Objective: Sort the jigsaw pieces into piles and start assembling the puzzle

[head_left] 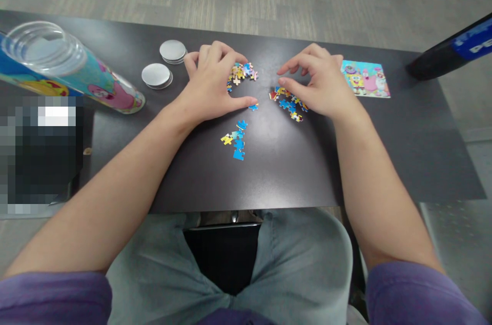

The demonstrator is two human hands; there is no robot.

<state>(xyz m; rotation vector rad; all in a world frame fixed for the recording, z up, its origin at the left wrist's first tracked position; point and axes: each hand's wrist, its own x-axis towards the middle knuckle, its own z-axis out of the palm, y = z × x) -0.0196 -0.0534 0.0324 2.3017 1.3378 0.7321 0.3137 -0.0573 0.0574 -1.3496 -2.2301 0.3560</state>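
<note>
My left hand (216, 79) has its fingers apart, the thumb tip touching a small blue jigsaw piece (253, 106) on the table. Beneath and beyond those fingers lies a heap of mixed jigsaw pieces (241, 73), partly hidden. My right hand (317, 76) hovers by a second heap of pieces (286, 102), blue, yellow and red, with thumb and fingers spread and nothing seen between them. Nearer to me sits a cluster of mostly blue pieces (239, 143) with a yellow one at its left side. Whether those pieces are joined is hard to tell.
A picture card (367, 79) lies right of my right hand. White round discs (156, 75) are stacked to the left, near clear-topped cartoon-printed tubes (103, 79). A dark bottle (449, 48) with a blue label stands at the right edge of the dark table (292, 176).
</note>
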